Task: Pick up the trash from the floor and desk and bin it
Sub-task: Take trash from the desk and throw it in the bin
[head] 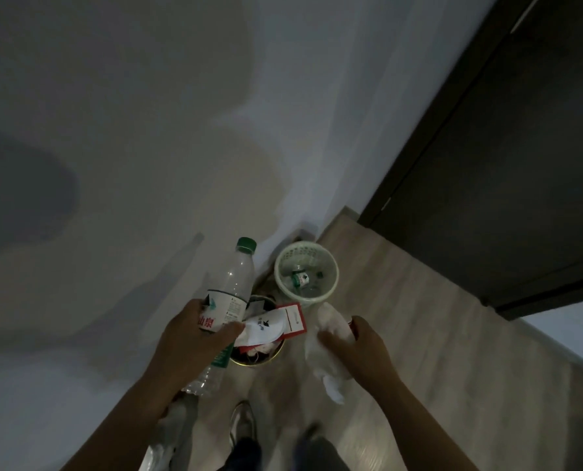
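Observation:
My left hand grips a clear plastic water bottle with a green cap, and a second clear bottle sticks out below the same hand. My right hand holds crumpled white tissue together with a small red-and-white item. Both hands hover just above a dark round bin stuffed with white and red paper. Farther off by the wall stands a pale green mesh basket with bottles lying in its bottom.
A white wall runs along the left and a dark cabinet fills the upper right. The wooden floor lies between them. My shoes show at the bottom, and a crinkled clear plastic bag hangs under my left arm.

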A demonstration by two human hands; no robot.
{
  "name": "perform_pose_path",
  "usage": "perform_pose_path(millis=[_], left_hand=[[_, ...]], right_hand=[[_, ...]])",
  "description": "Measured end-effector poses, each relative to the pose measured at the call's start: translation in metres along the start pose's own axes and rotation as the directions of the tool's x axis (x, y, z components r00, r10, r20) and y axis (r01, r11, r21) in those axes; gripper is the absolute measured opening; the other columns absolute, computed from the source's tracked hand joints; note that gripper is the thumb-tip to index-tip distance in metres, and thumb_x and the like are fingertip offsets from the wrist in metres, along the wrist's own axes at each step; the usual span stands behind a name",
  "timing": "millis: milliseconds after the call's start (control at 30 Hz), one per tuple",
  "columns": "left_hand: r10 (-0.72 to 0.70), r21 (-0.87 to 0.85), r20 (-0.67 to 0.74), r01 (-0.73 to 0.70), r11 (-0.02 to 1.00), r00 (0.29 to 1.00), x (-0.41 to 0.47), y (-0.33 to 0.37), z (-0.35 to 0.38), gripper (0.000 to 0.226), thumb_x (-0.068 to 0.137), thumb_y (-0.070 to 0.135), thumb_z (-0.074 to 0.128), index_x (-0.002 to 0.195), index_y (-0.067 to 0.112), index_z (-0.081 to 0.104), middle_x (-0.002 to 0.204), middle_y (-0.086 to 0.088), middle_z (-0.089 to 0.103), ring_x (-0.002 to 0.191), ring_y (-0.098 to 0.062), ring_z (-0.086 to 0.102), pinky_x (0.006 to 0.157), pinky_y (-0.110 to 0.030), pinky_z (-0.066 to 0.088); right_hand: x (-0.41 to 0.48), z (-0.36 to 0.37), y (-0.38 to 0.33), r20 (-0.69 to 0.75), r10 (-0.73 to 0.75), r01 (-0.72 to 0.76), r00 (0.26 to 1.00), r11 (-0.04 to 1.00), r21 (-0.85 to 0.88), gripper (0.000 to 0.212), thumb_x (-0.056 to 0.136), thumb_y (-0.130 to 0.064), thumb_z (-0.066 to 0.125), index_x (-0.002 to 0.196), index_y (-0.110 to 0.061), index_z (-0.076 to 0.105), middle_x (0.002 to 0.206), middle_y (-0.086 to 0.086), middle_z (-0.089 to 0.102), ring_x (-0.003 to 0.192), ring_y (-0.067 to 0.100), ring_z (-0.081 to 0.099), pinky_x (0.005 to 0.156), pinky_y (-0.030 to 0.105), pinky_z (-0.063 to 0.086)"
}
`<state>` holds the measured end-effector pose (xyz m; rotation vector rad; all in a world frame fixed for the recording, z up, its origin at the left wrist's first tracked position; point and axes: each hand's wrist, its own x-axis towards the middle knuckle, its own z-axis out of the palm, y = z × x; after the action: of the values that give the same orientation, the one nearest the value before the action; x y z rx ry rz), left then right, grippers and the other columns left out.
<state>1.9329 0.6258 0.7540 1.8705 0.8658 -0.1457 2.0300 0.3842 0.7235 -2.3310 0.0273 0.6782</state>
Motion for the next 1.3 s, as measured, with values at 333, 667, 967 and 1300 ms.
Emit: perform_pose_path(millis=[333, 667, 967, 1300], left_hand=[[-0.284, 0.096, -0.094, 0.292, 0.951, 0.954, 0.054, -0.025, 0.045, 0.056, 0.078, 0.037, 0.073, 0.122, 0.014, 0.047, 0.097, -0.001, 0.055, 0.082, -0.019, 0.061, 0.060, -0.025, 0.049], [-0.448, 0.015, -0.139, 0.454, 0.891, 0.883, 0.102, -0.088, 0.111, 0.051, 0.074, 0.033, 0.077, 0.115, 0.014, 0.053, 0.098, -0.004, 0.065, 0.073, -0.009, 0.065, 0.050, -0.017, 0.049], [-0.511, -0.005, -0.152, 0.517, 0.856, 0.846, 0.140, -0.155, 0.147, 0.050, 0.075, 0.035, 0.077, 0.113, 0.016, 0.051, 0.084, 0.009, 0.056, 0.071, -0.005, 0.061, 0.056, -0.024, 0.055], [-0.529, 0.032, -0.151, 0.539, 0.842, 0.835, 0.176, -0.261, 0.174, 0.055, 0.075, 0.037, 0.075, 0.119, 0.018, 0.046, 0.077, 0.017, 0.046, 0.068, 0.002, 0.056, 0.050, -0.014, 0.046]], right_hand=[[0.131, 0.032, 0.000, 0.295, 0.026, -0.025, 0.955, 1.000, -0.006, 0.071, 0.066, -0.069, 0.066, 0.114, -0.018, 0.058, 0.104, -0.002, 0.068, 0.093, 0.014, 0.064, 0.087, 0.040, 0.054], [0.237, 0.080, 0.020, 0.447, 0.090, -0.075, 0.890, 0.996, -0.049, 0.074, 0.068, -0.047, 0.076, 0.129, -0.018, 0.046, 0.119, 0.000, 0.057, 0.099, 0.015, 0.054, 0.078, 0.028, 0.040], [0.288, 0.154, 0.059, 0.453, 0.142, -0.083, 0.880, 0.986, -0.146, 0.068, 0.076, -0.043, 0.072, 0.133, -0.015, 0.046, 0.122, 0.001, 0.058, 0.101, 0.016, 0.056, 0.066, 0.023, 0.041], [0.349, 0.307, 0.086, 0.466, -0.029, 0.095, 0.884, 0.988, -0.119, 0.076, 0.083, -0.044, 0.068, 0.144, -0.012, 0.035, 0.137, 0.007, 0.050, 0.120, 0.024, 0.051, 0.087, 0.029, 0.038]])
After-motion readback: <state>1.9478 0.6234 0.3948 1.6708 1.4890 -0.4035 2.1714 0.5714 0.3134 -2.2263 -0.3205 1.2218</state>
